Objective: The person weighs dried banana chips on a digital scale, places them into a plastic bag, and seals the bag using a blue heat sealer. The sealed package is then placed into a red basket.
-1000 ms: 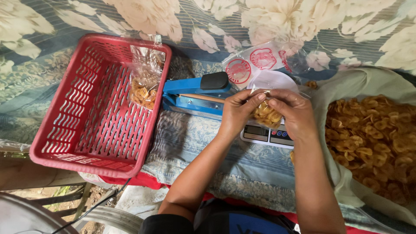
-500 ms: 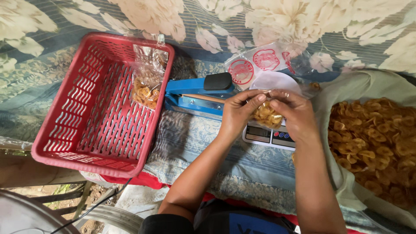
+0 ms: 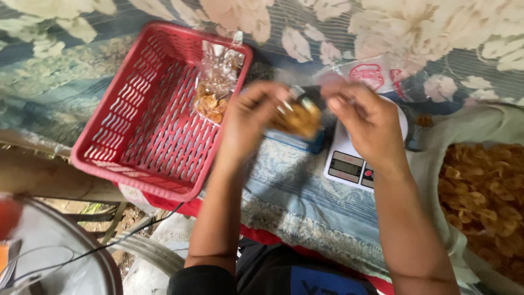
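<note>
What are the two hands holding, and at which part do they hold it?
The left hand and right hand together hold a small clear bag of golden chips, apparently at its upper edge; motion blur hides the exact grip.

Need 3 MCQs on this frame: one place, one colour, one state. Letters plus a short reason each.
1. Where does the sealed packet of chips lie?
A. in the basket
B. on the scale
C. in the big sack

2. What colour is the basket?
A. blue
B. red
C. white

3. What are the two hands doing?
A. resting flat on the cloth
B. one in the sack, one on the basket
C. both holding one small bag of chips between them

Answers:
1 A: the packet leans inside the basket against its far wall.
2 B: its slotted walls and floor are red.
3 C: the left hand and the right hand both grip the small bag, raised above the blue sealer and beside the white scale; the sack of chips lies untouched at the right.
</note>
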